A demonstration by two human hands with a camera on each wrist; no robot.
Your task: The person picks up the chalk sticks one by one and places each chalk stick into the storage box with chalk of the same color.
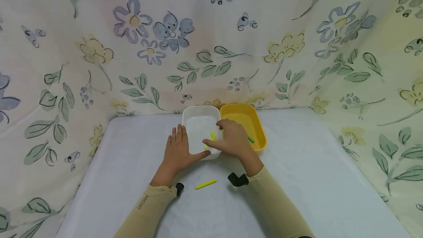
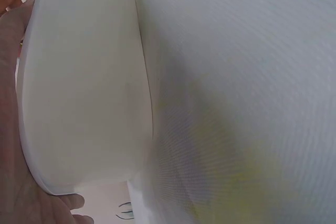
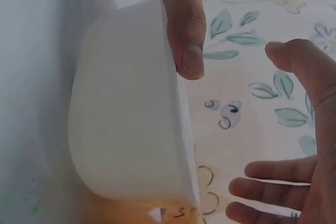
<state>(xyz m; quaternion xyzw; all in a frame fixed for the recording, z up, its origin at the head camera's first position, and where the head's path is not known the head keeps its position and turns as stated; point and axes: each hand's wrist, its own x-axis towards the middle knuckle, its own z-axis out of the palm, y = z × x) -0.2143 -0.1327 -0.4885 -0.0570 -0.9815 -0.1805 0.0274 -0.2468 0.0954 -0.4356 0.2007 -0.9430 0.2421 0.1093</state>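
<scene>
A white plastic tub (image 1: 196,127) stands at the back of the table with several short yellow sticks (image 1: 213,138) in it. My left hand (image 1: 178,150) lies along its left side with fingers straight, and the thumb (image 3: 191,59) rests on the near rim. Over the tub's right part hovers my right hand (image 1: 232,139), thumb and fingers spread apart and nothing between them. Another yellow stick (image 1: 205,184) lies on the table between my forearms. The left wrist view shows the tub's outer wall (image 2: 84,82) close up.
Right beside the white tub is a yellow tub (image 1: 261,131) with a green stick (image 1: 250,139) inside, partly behind my right hand. A white cloth (image 1: 317,179) covers the table. Floral fabric (image 1: 211,47) hangs behind and at both sides.
</scene>
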